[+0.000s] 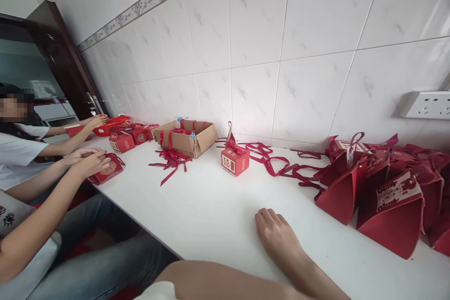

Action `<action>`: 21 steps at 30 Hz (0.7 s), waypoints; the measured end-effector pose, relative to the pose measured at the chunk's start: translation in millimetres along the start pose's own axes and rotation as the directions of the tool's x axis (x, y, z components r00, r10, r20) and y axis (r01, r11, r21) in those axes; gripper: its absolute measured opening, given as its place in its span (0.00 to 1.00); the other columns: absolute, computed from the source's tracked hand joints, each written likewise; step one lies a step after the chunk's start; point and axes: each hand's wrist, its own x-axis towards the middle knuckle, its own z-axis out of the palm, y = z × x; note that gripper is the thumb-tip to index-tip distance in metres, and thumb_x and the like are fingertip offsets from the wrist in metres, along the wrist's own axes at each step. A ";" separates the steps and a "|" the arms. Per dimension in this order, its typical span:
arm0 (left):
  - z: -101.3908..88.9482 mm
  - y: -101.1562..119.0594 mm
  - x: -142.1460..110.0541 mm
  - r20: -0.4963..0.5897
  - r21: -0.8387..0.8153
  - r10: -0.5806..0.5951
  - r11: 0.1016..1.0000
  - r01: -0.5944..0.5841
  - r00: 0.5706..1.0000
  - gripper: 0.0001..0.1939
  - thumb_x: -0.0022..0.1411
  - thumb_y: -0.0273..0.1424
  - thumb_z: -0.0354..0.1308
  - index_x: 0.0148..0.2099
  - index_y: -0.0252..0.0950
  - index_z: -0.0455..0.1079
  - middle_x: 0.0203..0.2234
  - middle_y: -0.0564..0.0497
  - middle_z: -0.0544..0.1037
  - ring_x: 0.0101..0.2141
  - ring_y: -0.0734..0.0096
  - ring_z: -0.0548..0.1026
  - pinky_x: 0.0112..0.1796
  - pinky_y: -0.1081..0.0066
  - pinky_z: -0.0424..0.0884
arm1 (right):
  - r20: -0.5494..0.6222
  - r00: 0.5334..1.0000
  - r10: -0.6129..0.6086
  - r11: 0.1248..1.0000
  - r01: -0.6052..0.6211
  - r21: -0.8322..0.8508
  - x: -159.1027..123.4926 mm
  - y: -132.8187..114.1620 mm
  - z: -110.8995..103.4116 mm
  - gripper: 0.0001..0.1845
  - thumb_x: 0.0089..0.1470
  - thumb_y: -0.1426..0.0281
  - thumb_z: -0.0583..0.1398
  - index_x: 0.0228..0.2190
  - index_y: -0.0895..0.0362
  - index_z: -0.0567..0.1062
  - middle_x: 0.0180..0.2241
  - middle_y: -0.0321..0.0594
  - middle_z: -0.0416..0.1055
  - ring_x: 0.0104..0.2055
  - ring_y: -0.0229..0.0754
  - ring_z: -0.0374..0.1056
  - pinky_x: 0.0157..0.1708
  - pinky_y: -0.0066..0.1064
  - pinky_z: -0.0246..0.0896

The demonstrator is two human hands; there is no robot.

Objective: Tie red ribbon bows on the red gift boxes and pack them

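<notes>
My right hand [277, 236] rests knuckles-up on the white table [211, 215], fingers curled under with nothing showing in them. My forearm comes in from the lower right. A small red gift box [235, 160] with a ribbon on top stands beyond the hand, well apart from it. Loose red ribbons [277, 165] trail from the box toward a heap of red paper gift bags [386, 199] at the right. My left hand is out of view.
An open cardboard box [191, 137] with ribbons spilling out stands at the tiled wall. At the left two other people handle red boxes [105, 172], with more boxes [121, 141] and a red tray [114, 123] behind. A wall socket [427, 104] is at the right.
</notes>
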 end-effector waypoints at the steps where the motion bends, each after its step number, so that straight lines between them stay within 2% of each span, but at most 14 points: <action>1: -9.1 -19.7 1.6 -0.006 -0.018 -0.008 1.000 0.008 1.000 0.11 0.51 0.39 0.64 0.39 0.54 0.75 0.45 0.57 0.75 0.52 0.63 0.72 0.39 0.66 0.76 | -0.009 1.000 0.006 0.999 -0.006 0.031 0.1 0.8 0.1 0.18 0.50 0.86 0.48 0.22 0.57 0.70 0.24 0.39 0.69 0.24 0.39 0.63 0.23 0.28 0.56; 2: -19.2 -42.2 2.8 -0.020 -0.036 -0.024 0.999 0.023 1.000 0.09 0.53 0.39 0.63 0.39 0.51 0.75 0.46 0.55 0.75 0.53 0.63 0.70 0.43 0.66 0.75 | -0.019 1.000 0.015 0.998 -0.013 0.062 0.4 1.6 -0.1 0.19 0.54 0.83 0.47 0.23 0.56 0.71 0.24 0.38 0.70 0.25 0.39 0.64 0.23 0.27 0.59; 4: -40.3 -92.7 3.5 -0.076 -0.071 -0.089 0.994 0.084 0.993 0.11 0.54 0.37 0.62 0.41 0.44 0.74 0.48 0.48 0.73 0.56 0.58 0.67 0.51 0.60 0.70 | -0.033 0.999 0.024 0.995 -0.021 0.102 0.9 2.4 -1.4 0.21 0.58 0.78 0.44 0.24 0.56 0.72 0.24 0.38 0.70 0.26 0.39 0.65 0.23 0.27 0.62; 5: -50.3 -118.3 3.2 -0.141 -0.108 -0.178 0.981 0.164 0.974 0.12 0.55 0.36 0.62 0.43 0.41 0.72 0.49 0.46 0.71 0.56 0.56 0.66 0.54 0.59 0.68 | -0.029 0.999 0.021 0.995 -0.018 0.103 1.0 2.3 -2.4 0.21 0.58 0.79 0.44 0.24 0.56 0.72 0.25 0.38 0.70 0.26 0.39 0.65 0.23 0.27 0.62; 6: -58.7 -142.6 2.6 -0.311 -0.268 -0.431 0.895 0.357 0.847 0.13 0.53 0.34 0.63 0.43 0.40 0.71 0.49 0.48 0.70 0.57 0.58 0.65 0.56 0.63 0.65 | -0.013 1.000 0.014 0.996 -0.012 0.093 0.9 2.0 -3.4 0.20 0.56 0.81 0.44 0.24 0.56 0.72 0.25 0.38 0.70 0.26 0.39 0.66 0.23 0.28 0.62; 7: -65.0 -164.5 2.0 -0.398 -0.324 -0.562 0.826 0.462 0.725 0.17 0.56 0.32 0.60 0.49 0.38 0.66 0.54 0.46 0.65 0.60 0.56 0.59 0.59 0.63 0.60 | 0.005 1.000 0.004 0.997 -0.004 0.080 0.6 1.4 -4.3 0.18 0.53 0.83 0.46 0.25 0.57 0.71 0.26 0.39 0.70 0.26 0.39 0.66 0.24 0.28 0.62; 9: -69.7 -198.2 1.5 -0.468 -0.412 -0.709 0.703 0.579 0.527 0.25 0.59 0.31 0.57 0.57 0.34 0.56 0.60 0.39 0.54 0.64 0.51 0.49 0.62 0.58 0.50 | 0.054 0.999 -0.007 0.998 0.004 0.056 -0.4 0.2 -5.2 0.16 0.48 0.87 0.49 0.25 0.58 0.70 0.26 0.39 0.70 0.26 0.40 0.67 0.25 0.29 0.62; 11: -64.4 -217.4 2.7 -0.465 -0.487 -0.806 0.578 0.655 0.366 0.34 0.58 0.33 0.59 0.60 0.32 0.47 0.61 0.33 0.48 0.64 0.45 0.44 0.61 0.48 0.47 | 0.095 0.995 -0.003 0.999 -0.002 0.049 -1.4 -0.3 -5.3 0.15 0.48 0.87 0.51 0.26 0.58 0.70 0.27 0.39 0.70 0.28 0.40 0.68 0.26 0.29 0.63; 12: -59.4 -222.4 3.9 -0.447 -0.522 -0.843 0.519 0.677 0.301 0.38 0.55 0.35 0.62 0.61 0.33 0.44 0.61 0.31 0.47 0.64 0.43 0.44 0.60 0.44 0.47 | 0.107 0.994 0.003 0.998 -0.009 0.056 -1.9 0.0 -5.3 0.14 0.49 0.86 0.51 0.27 0.58 0.70 0.28 0.40 0.70 0.29 0.40 0.69 0.27 0.30 0.63; 13: -53.9 -225.2 5.3 -0.424 -0.550 -0.869 0.470 0.690 0.253 0.42 0.53 0.35 0.64 0.61 0.35 0.42 0.62 0.31 0.46 0.64 0.42 0.43 0.59 0.42 0.47 | 0.116 0.993 0.007 0.998 -0.015 0.067 -2.3 0.5 -5.4 0.13 0.50 0.85 0.51 0.28 0.58 0.71 0.29 0.40 0.71 0.30 0.40 0.69 0.28 0.30 0.64; 15: -44.5 -227.1 8.0 -0.384 -0.585 -0.900 0.411 0.699 0.208 0.48 0.47 0.34 0.68 0.62 0.39 0.41 0.64 0.33 0.44 0.65 0.44 0.40 0.59 0.41 0.45 | 0.138 0.990 0.013 0.994 -0.027 0.103 -3.1 1.9 -6.1 0.13 0.51 0.84 0.52 0.30 0.58 0.72 0.32 0.40 0.72 0.33 0.41 0.70 0.30 0.30 0.65; 17: -39.7 -228.5 9.1 -0.355 -0.604 -0.914 0.385 0.698 0.197 0.51 0.45 0.33 0.69 0.62 0.41 0.39 0.65 0.35 0.42 0.66 0.48 0.36 0.60 0.42 0.42 | 0.165 0.986 0.018 0.988 -0.043 0.147 -3.8 2.7 -7.3 0.13 0.51 0.84 0.52 0.32 0.58 0.72 0.34 0.41 0.73 0.35 0.41 0.70 0.32 0.30 0.66; 19: -39.1 -232.1 7.8 -0.325 -0.621 -0.924 0.369 0.692 0.202 0.51 0.45 0.32 0.69 0.63 0.41 0.38 0.65 0.35 0.43 0.66 0.49 0.36 0.61 0.43 0.40 | 0.190 0.981 0.028 0.980 -0.064 0.187 -4.0 2.5 -9.4 0.13 0.52 0.83 0.51 0.33 0.58 0.72 0.36 0.41 0.73 0.36 0.41 0.70 0.33 0.31 0.66; 21: -40.2 -236.2 4.4 -0.287 -0.641 -0.930 0.365 0.675 0.231 0.50 0.46 0.31 0.68 0.64 0.39 0.39 0.63 0.34 0.48 0.65 0.47 0.42 0.61 0.43 0.42 | 0.218 0.975 0.042 0.969 -0.093 0.231 -2.6 2.6 -13.5 0.13 0.53 0.82 0.50 0.33 0.58 0.72 0.37 0.42 0.73 0.37 0.42 0.70 0.34 0.32 0.67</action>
